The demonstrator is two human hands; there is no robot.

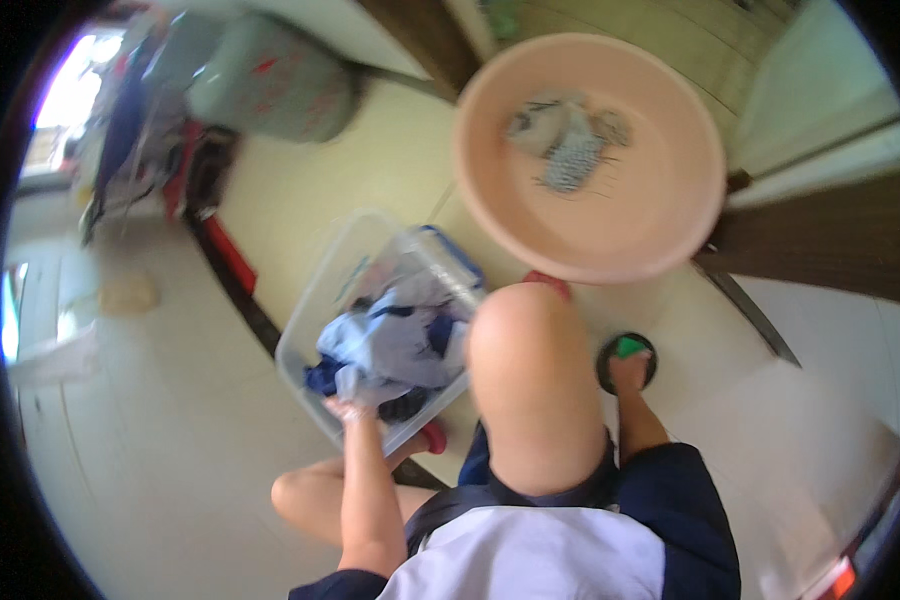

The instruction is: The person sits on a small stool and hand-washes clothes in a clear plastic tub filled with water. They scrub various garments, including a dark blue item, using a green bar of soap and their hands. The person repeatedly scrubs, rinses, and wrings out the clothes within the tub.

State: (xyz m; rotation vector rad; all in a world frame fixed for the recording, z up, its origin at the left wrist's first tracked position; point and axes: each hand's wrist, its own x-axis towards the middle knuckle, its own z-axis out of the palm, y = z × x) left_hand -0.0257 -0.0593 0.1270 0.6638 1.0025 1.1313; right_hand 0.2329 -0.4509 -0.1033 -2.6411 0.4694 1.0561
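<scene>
My left hand [348, 406] is at the near left rim of a clear plastic storage bin [315, 270], its fingers closed on the edge of a pale garment [380, 345]. Light-blue, white and navy clothes fill the bin in a loose heap. Low on the right, my right hand [629, 373] is over a small dark round thing with a bright green patch [627, 347]. Its fingers look bent, but blur hides what they hold. Beyond my raised knee stands a wide peach basin [660, 215] with a patterned grey cloth [573, 160] and other small cloths inside.
A grey rounded container [280, 90] stands at the far left. Near it are dark and red items [205, 170] along a threshold. A dark wooden door edge [830, 235] juts in at the right, beside the basin. Pale tiles [400, 150] cover the floor.
</scene>
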